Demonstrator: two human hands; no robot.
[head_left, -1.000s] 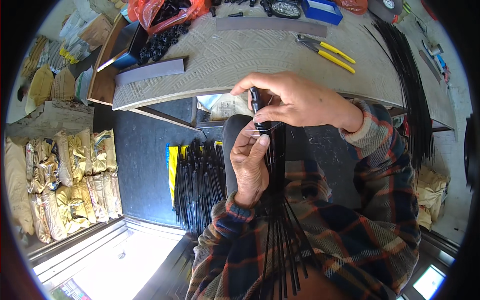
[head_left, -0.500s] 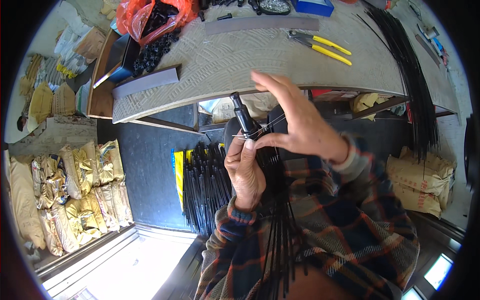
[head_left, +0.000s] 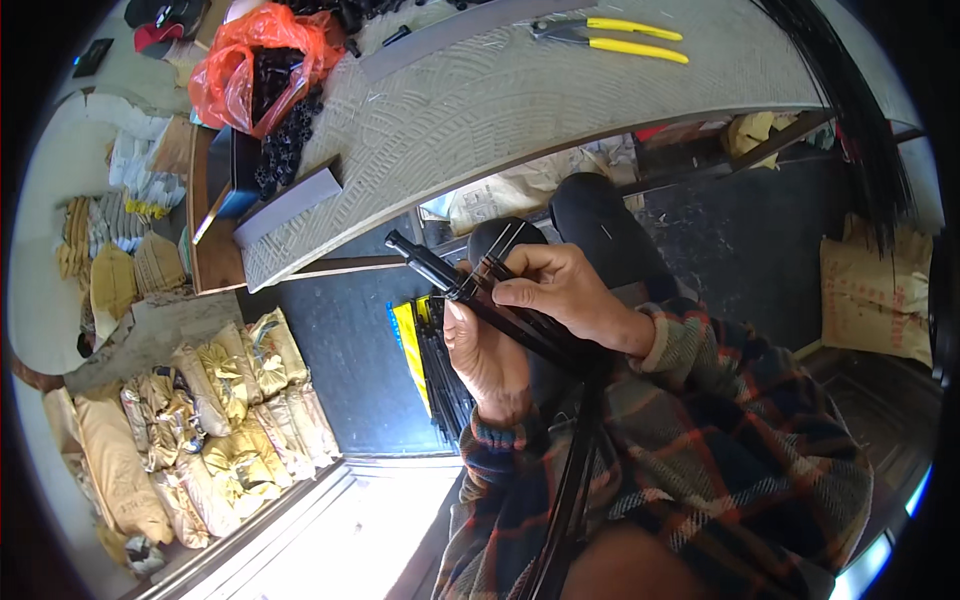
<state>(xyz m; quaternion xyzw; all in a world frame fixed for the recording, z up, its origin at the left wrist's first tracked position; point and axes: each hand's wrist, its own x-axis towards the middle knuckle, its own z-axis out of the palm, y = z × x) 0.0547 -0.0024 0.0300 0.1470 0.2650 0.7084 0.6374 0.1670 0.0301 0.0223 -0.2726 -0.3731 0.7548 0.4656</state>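
Left hand (head_left: 485, 365): closed, thumb and fingers pinching the lower end of the black tube (head_left: 425, 265). My thumb presses on its near side. Tube tilted, its narrow tip pointing far left, just short of the table (head_left: 480, 120); the other end meets a bunch of black rods (head_left: 520, 325) that runs back toward my lap.

Right hand (head_left: 570, 295): just right of the tube, thumb and forefinger drawn close together beside thin bright wires (head_left: 510, 238). Whether the fingertips are closed on a wire or on a rod, cannot tell.

Step in hand (my judgement): working the wires about the joint of tube and rods, left steadying, right doing the fine part. Next move seems to call for a firm left hold and a sure fingertip grip on the wire ends, clear of the rods.

Outward: my knees (head_left: 600, 220) lie beyond the hands. Left of them, a yellow sheet (head_left: 412, 345) with more rods beside it on the floor (head_left: 330, 370); sacks (head_left: 230, 430) further left. On the table: pliers (head_left: 615, 38) at the far side, a grey strip (head_left: 290, 207) at the left, a red bag (head_left: 250, 75) of black parts beyond that.
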